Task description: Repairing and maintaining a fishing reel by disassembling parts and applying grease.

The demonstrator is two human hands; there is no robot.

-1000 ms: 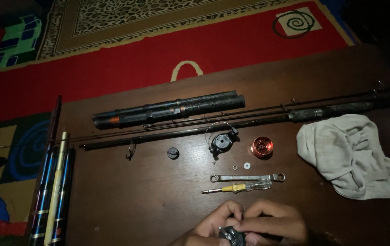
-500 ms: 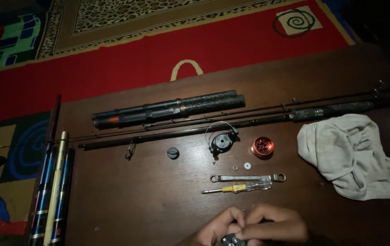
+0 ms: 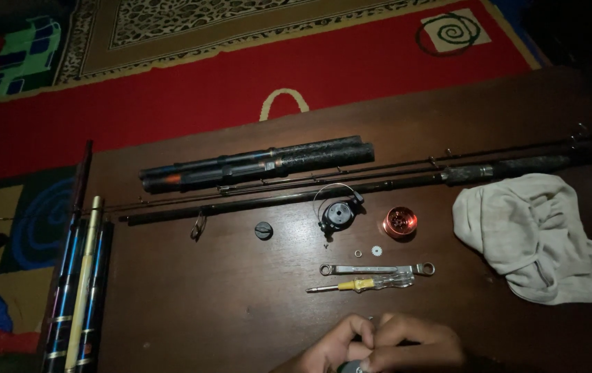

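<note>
My left hand (image 3: pixel 334 345) and my right hand (image 3: pixel 413 342) meet at the bottom edge of the view, both closed around a small grey metal part (image 3: pixel 351 366) that is mostly hidden and cut off by the frame. Just beyond my fingers lie a yellow-handled screwdriver (image 3: pixel 361 283) and a small double-ended wrench (image 3: pixel 377 269). Farther off sit a black reel rotor with a wire bail (image 3: pixel 337 213), a red-orange spool (image 3: pixel 399 222), a black round cap (image 3: pixel 263 231), a tiny white gear (image 3: pixel 377 251) and a small washer (image 3: pixel 357 253).
All rests on a dark brown board (image 3: pixel 192 304) over a red patterned rug (image 3: pixel 192 90). Long dark fishing rods (image 3: pixel 351 186) and a black rod tube (image 3: pixel 254 164) cross the back. More rods, blue and gold (image 3: pixel 78 290), lie at the left edge. A crumpled grey cloth (image 3: pixel 538 235) is right.
My two hands have slid slightly lower in the view with the small part, so less of it shows. Nothing on the board has moved.
</note>
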